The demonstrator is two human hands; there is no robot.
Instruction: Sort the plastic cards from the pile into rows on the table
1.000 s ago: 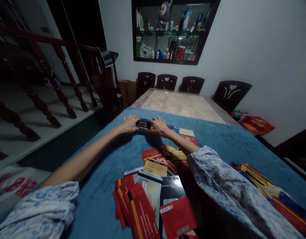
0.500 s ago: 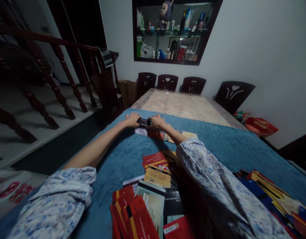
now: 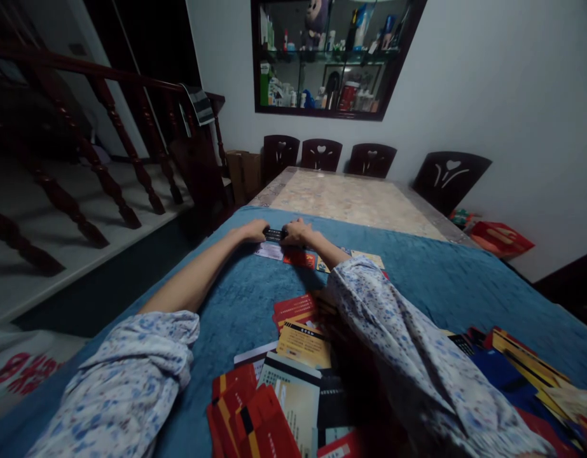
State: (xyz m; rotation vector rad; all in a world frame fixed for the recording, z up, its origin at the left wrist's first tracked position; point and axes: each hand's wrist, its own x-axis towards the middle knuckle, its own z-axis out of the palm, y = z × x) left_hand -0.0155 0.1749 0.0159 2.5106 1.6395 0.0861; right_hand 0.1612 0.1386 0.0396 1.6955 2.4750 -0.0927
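Note:
A black card with pale print (image 3: 274, 235) lies between my hands at the far part of the blue cloth. My left hand (image 3: 255, 230) has its fingers closed on the card's left end. At the right end, my right hand (image 3: 297, 231) grips the same card. Just nearer to me is a row of cards: a pale lilac card (image 3: 268, 250), a red card (image 3: 299, 259) and a light yellow card (image 3: 368, 259). My right forearm hides part of that row.
A loose heap of red, yellow and silver cards (image 3: 293, 388) spreads below my arms. Another pile of cards (image 3: 522, 369) lies at the right. Blue cloth (image 3: 217, 343) covers the near table; bare marble tabletop (image 3: 350, 197) and chairs (image 3: 322, 154) are beyond. A railing (image 3: 107, 172) runs along the left.
Both hands have lowered slightly with the black card, toward the cloth. The view has shifted a little; the other cards keep their places.

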